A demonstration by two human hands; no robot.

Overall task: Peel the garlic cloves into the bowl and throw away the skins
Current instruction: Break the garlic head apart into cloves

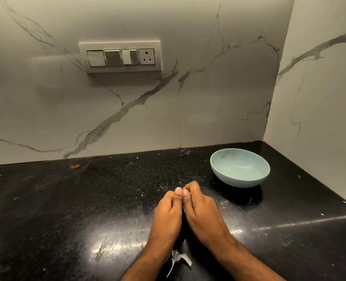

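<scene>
Bowl [240, 168] just beyond and right of clove-hiding thumbs, nearer right hand [198, 205] than left hand [168, 209], both curled, pinching together.

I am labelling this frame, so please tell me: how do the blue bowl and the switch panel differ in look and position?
The bowl is round and pale blue; the switch panel is rectangular and off-white with grey switches. The bowl sits on the black counter at the right, beyond the two hands; the switch panel is fixed flat on the marble wall, higher and further left. Neither is being touched.
</scene>
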